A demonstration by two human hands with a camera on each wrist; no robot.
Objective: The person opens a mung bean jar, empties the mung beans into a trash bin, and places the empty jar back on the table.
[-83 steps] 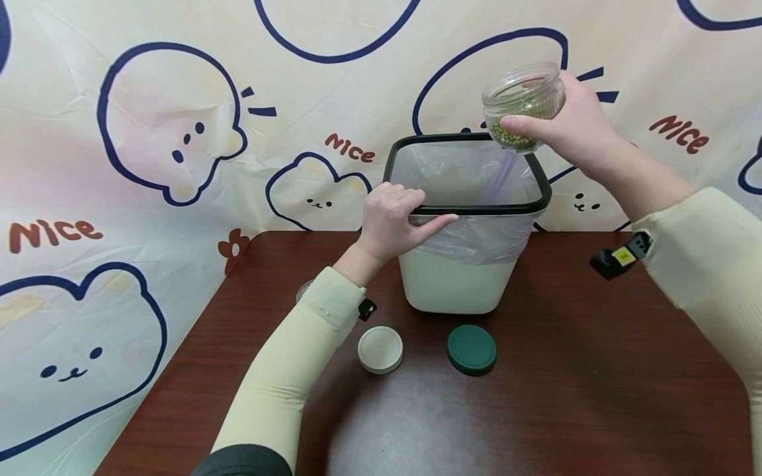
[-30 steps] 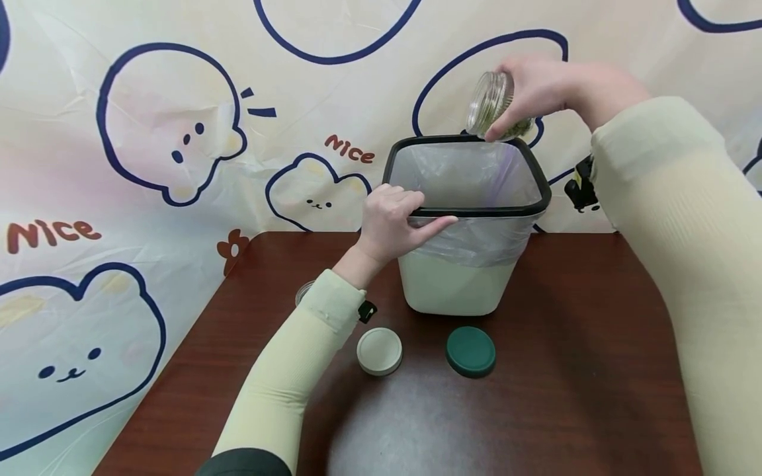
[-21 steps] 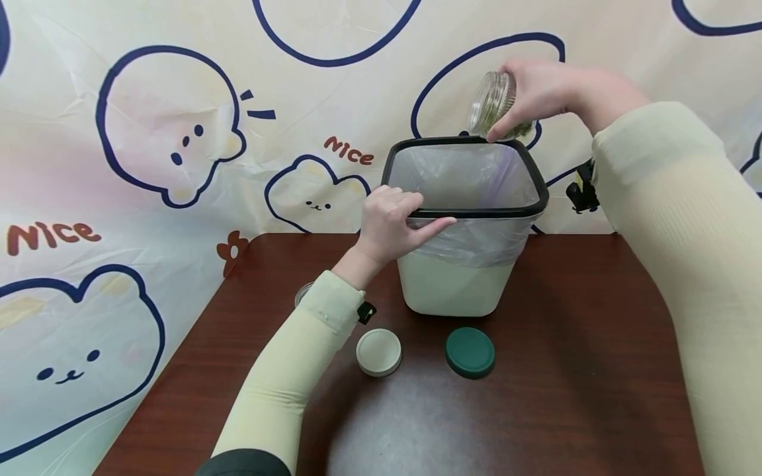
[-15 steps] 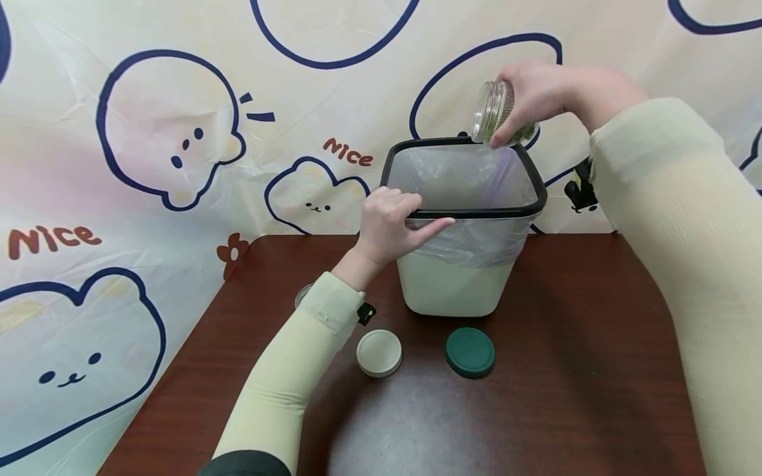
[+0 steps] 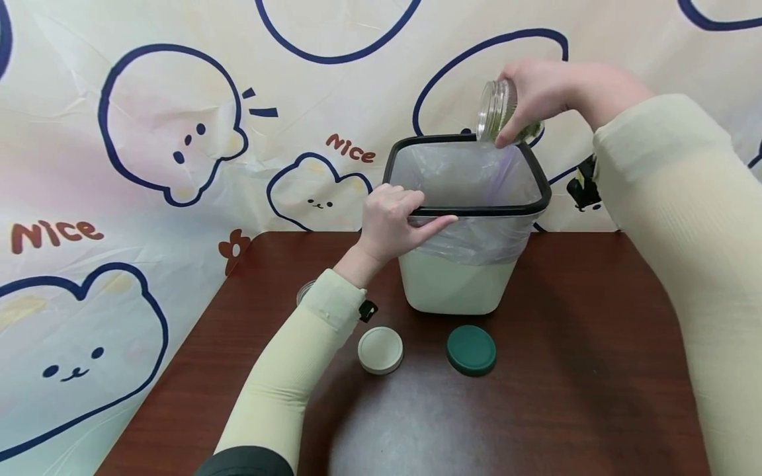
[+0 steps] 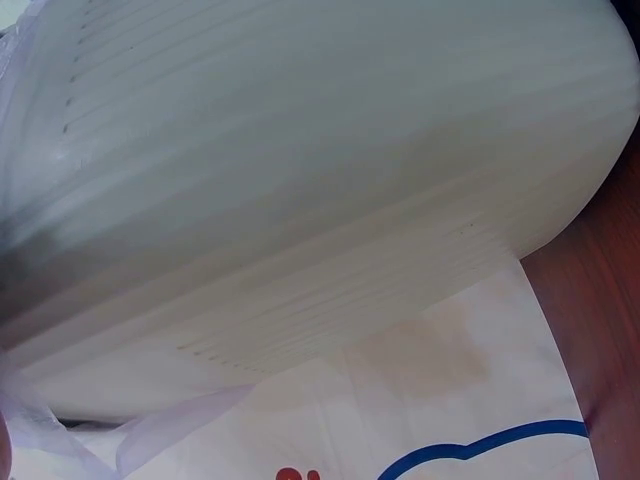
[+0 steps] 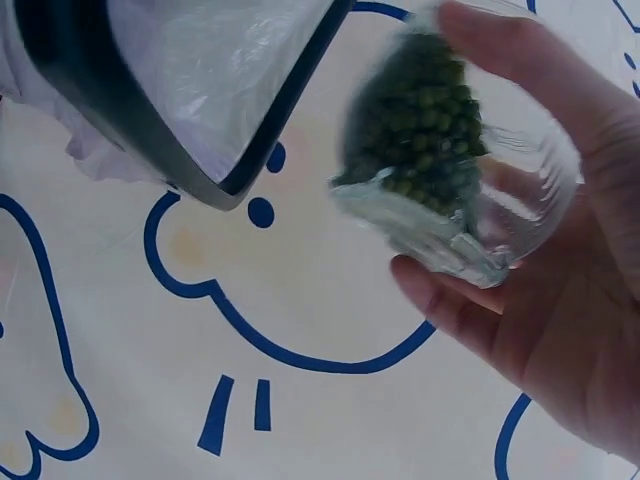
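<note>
My left hand (image 5: 389, 215) grips the near left part of the black rim of a pale green trash can (image 5: 455, 291), its thumb lying along the front. The can's wall (image 6: 350, 130) fills much of the left wrist view. Over the far right corner of the can, my right hand (image 5: 544, 96) holds a clear jar (image 5: 493, 109) tipped on its side, mouth to the left. In the right wrist view, small round green beans (image 7: 425, 120) are heaped inside the jar, with the thumb and fingers around it. A translucent bag (image 5: 470, 168) lines the can.
A cream lid (image 5: 380, 350) and a green lid (image 5: 471, 350) lie on the brown table (image 5: 565, 370) in front of the can. A clear round container (image 5: 305, 291) is mostly hidden behind my left sleeve. A patterned cloth (image 5: 178, 132) hangs behind.
My right hand has turned over and tipped the jar from nearly upright onto its side. In the last second it has shifted slightly right and lower. The left hand stays on the rim.
</note>
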